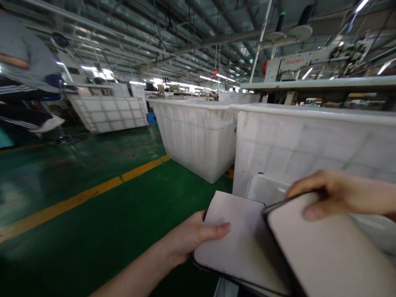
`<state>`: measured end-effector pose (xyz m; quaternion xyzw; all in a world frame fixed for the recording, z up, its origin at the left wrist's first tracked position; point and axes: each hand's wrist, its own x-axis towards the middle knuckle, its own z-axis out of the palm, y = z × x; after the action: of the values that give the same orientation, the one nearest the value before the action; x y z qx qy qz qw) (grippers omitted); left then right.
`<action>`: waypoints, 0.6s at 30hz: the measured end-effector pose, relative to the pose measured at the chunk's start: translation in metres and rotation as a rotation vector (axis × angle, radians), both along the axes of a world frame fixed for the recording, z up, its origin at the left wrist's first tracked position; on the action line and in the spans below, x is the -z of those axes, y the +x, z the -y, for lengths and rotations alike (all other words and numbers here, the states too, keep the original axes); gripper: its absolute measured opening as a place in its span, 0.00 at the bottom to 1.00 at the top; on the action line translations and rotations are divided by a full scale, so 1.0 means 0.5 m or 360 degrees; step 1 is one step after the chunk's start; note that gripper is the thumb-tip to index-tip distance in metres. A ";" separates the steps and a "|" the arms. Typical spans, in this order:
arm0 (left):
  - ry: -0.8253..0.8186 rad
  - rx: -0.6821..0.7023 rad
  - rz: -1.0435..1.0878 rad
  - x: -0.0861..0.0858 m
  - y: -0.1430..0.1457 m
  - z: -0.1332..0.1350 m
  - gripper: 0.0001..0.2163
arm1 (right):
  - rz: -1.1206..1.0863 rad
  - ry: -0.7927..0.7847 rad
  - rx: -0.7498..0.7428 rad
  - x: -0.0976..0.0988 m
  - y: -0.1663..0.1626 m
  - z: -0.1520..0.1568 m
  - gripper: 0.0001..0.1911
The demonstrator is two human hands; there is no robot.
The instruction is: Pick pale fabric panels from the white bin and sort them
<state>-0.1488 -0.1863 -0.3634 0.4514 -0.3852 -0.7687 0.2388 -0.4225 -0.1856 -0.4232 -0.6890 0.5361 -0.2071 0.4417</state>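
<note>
On a green factory floor, we hold two flat grey pads with dark edges. Our left hand [198,235] grips the nearer-left pad [244,243] at its left edge, thumb on top; our right hand [321,194] clasps the top corner of the right pad [334,255], which overlaps the first and runs lengthwise toward us. Both look smooth and stiff. Just beyond stand white ribbed plastic bins [309,144], a sewing machine [297,62] above them.
</note>
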 end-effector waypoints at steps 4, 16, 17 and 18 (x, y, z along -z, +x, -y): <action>-0.0038 0.0044 0.0003 -0.008 -0.006 0.005 0.20 | 0.0151 -0.0151 -0.0312 -0.108 0.111 0.062 0.20; 0.0355 -0.0351 0.0127 0.003 0.012 -0.014 0.16 | 0.0930 0.0542 0.0643 -0.063 0.094 -0.027 0.28; 0.0382 -0.0325 0.0171 -0.004 0.008 -0.011 0.16 | 0.1086 0.0683 0.0646 -0.060 0.102 -0.044 0.28; 0.0400 -0.0301 0.0218 -0.012 0.003 -0.008 0.15 | 0.1187 0.0755 0.0625 -0.061 0.112 -0.054 0.28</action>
<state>-0.1471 -0.1822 -0.3575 0.5633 -0.2573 -0.7522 0.2250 -0.3667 -0.1584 -0.3926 -0.3339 0.4936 -0.3915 0.7011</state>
